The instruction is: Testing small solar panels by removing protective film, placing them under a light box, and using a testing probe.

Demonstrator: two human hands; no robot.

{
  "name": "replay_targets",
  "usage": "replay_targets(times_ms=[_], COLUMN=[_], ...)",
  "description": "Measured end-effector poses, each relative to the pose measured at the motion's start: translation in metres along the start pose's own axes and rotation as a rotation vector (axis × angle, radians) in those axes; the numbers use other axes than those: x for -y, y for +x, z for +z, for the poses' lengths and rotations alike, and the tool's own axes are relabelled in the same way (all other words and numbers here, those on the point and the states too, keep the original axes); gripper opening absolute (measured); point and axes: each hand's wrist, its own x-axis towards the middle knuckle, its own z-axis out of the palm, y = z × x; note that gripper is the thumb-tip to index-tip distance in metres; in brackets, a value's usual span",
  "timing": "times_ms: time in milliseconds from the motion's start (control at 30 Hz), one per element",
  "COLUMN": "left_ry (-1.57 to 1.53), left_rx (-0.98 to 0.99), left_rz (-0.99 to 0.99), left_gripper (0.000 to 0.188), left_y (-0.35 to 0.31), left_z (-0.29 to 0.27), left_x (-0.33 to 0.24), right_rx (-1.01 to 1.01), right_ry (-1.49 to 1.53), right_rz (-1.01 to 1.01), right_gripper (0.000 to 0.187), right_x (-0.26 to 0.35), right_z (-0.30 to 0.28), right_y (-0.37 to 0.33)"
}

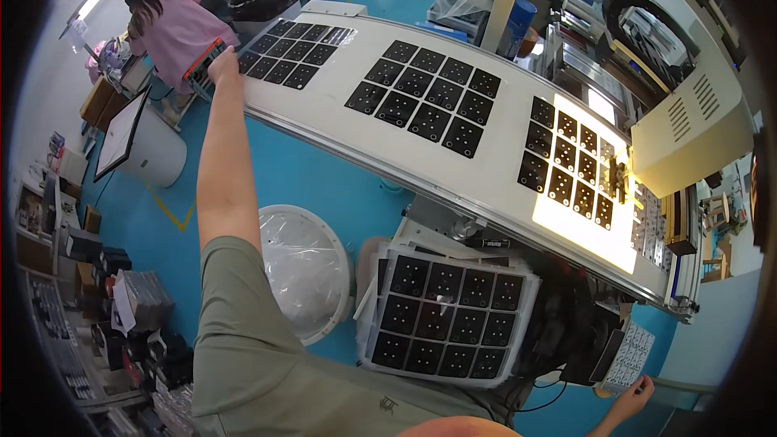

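- Near centre, white tub (346, 275) and panel stack (447, 311) in the way before the belt (324, 101); machine (688, 129) over its right end; another person (174, 36) far left
- Left hand (224, 65) stretched far left to red-edged rack (201, 65); grip unclear
- Right hand (638, 395) near right, fingers curled, beside white sheet (630, 354); whether holding, unclear
- Three black-tiled panels (424, 99) on belt, twelve tiles (428, 121) on middle one

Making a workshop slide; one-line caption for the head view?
Left hand beside a white table of black squares; right hand near a patterned sheet.
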Motion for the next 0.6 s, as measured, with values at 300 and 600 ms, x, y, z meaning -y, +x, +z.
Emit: replay_targets(times_ms=[300,600], left_ry=[1.711,1.845], left_rx=[0.138,0.365], left_rz=[0.435,0.48], left_gripper=[0.066,0.092], left_y=[-0.024,-0.153], left_z=[-0.069,-0.047], left_x=[-0.005,-0.019], right_rx=[-0.056,-0.046], right_ry=[0.157,0.107], right_rz=[-0.069,-0.03], right_gripper=[0.018,0.016], right_x=[0.007,0.014], right_z=[0.009,-0.004], right_y=[-0.005,-0.018])
